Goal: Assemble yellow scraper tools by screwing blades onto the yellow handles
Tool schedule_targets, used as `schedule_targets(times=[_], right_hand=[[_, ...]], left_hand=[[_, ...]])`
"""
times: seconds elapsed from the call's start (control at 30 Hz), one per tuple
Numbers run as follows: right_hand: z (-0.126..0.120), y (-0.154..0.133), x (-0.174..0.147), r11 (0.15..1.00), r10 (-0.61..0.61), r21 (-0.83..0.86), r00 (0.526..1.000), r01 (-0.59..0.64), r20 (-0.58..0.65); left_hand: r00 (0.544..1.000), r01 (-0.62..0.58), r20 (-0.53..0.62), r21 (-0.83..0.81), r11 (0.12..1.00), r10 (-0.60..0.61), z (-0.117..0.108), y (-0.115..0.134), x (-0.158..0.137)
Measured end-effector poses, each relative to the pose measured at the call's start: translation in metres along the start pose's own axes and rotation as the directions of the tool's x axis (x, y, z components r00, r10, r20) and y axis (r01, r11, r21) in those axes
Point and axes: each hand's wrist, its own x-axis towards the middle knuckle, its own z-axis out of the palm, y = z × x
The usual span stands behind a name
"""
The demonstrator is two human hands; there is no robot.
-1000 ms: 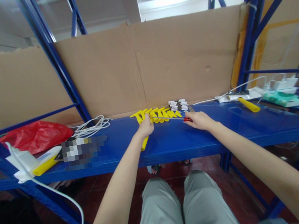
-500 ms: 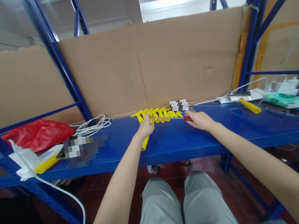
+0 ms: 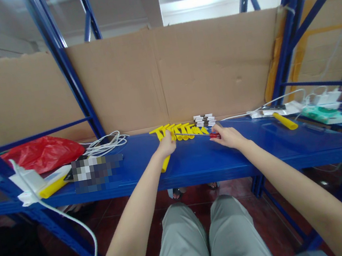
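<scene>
My right hand (image 3: 226, 135) is closed round the red and dark handle of a screwdriver (image 3: 214, 136), whose long metal shaft points left. My left hand (image 3: 166, 145) grips a yellow T-shaped handle (image 3: 165, 164); its lower end sticks out below the fingers. The screwdriver's tip reaches to the head of this part by my left fingers, and the exact contact is too small to make out. Just behind lie several more yellow T-shaped handles (image 3: 187, 130) in a row. Beside them is a stack of small white pieces with dark middles (image 3: 204, 120).
Everything lies on a blue shelf (image 3: 203, 162) backed by cardboard (image 3: 213, 68). To the left are a red plastic bag (image 3: 44, 154), a coiled white cable (image 3: 108, 143) and a white power strip (image 3: 29, 180). At right lies a yellow tube-like handle (image 3: 285, 121) near a green-white packet (image 3: 328, 114).
My right hand has shifted its fingers on the screwdriver, and more of the red handle shows. My left hand and the yellow part stay in place.
</scene>
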Motion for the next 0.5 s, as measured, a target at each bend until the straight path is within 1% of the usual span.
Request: schedule_targets(times=[0.1, 0.27, 0.4, 0.5], right_hand=[[-0.0012, 0.0001, 0.0002, 1.000, -0.012, -0.021, 1.000, 0.012, 0.003], [-0.0026, 0.0004, -0.0003, 0.998, -0.060, 0.011, 0.997, 0.061, -0.043], [-0.0016, 0.0002, -0.0008, 0.998, -0.054, 0.036, 0.997, 0.056, -0.057], [-0.0006, 0.0000, -0.0002, 0.999, -0.032, 0.042, 0.999, 0.033, -0.040]], left_hand=[[1.000, 0.004, 0.004, -0.022, 1.000, -0.003, -0.0003, 0.0008, -0.0004], [1.000, 0.010, -0.013, -0.016, 1.000, -0.011, 0.0014, -0.0019, 0.0007], [1.000, 0.012, -0.018, -0.009, 1.000, -0.012, 0.0024, -0.0047, 0.0020], [1.000, 0.012, 0.000, -0.020, 1.000, -0.012, 0.0025, -0.0056, 0.0026]])
